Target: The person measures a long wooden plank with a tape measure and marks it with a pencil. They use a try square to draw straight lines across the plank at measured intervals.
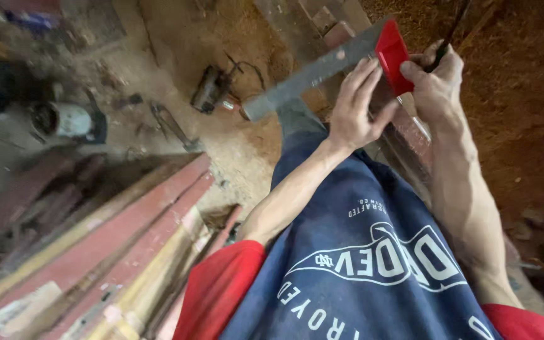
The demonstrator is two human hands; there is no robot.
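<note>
While both hands' fingers grip the red-handled square (373, 53), the right hand (439, 82) hides a pencil.

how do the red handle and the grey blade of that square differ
The red handle is short, broad and bright red; the grey blade is long, narrow and dull metal. The handle sits between the left hand and right hand; the blade juts free to the left over the sawdust floor. Both form one tilted square.
</note>
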